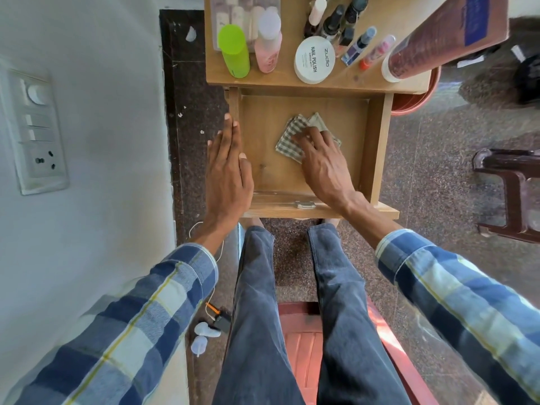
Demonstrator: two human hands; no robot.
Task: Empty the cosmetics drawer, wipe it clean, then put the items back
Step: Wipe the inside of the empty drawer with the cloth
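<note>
The wooden drawer (377, 147) is pulled out below the table top and holds only a folded checked cloth (289, 138). My right hand (321, 162) lies flat on that cloth, pressing it against the drawer floor right of centre. My left hand (228, 168) rests flat along the drawer's left wall, fingers straight and together, holding nothing. On the table top (280, 81) stand the cosmetics: a green bottle (233, 51), a pink bottle (267, 42), a white nail polish jar (315, 59), several small nail polish bottles (342, 21) and a large brown tube (444, 33).
A white wall with a switch panel (35, 127) is close on the left. A dark plastic stool (511, 194) stands at the right and a red tub (418, 97) behind the drawer's right side. I sit on a red chair (301, 346); small items lie on the floor (210, 325).
</note>
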